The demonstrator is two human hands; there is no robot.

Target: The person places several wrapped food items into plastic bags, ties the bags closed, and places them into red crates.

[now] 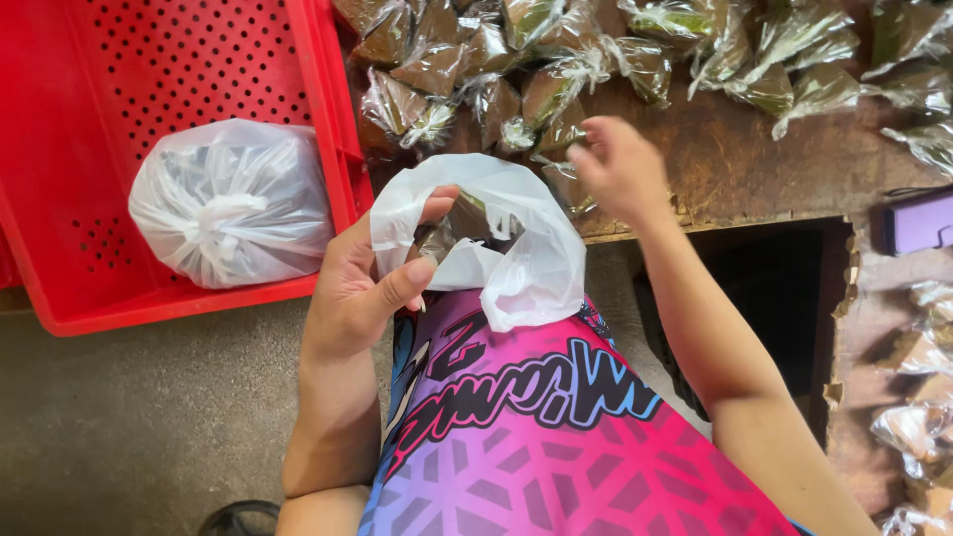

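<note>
The left hand [362,283] has its grip closed on the rim of a white plastic bag [496,248], holding its mouth open. The right hand [620,169], grip half open, reaches wrapped leaf parcels [556,89] on the wooden surface [735,169]. Better to keep the bag mouth wide under the parcels.

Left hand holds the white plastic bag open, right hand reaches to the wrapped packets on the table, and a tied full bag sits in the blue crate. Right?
Not quite: the crate is red, not blue, as the head view shows. The rest holds: the left hand holds the white plastic bag open, the right hand reaches to the wrapped packets on the table, and the tied full bag sits in the crate.
</note>
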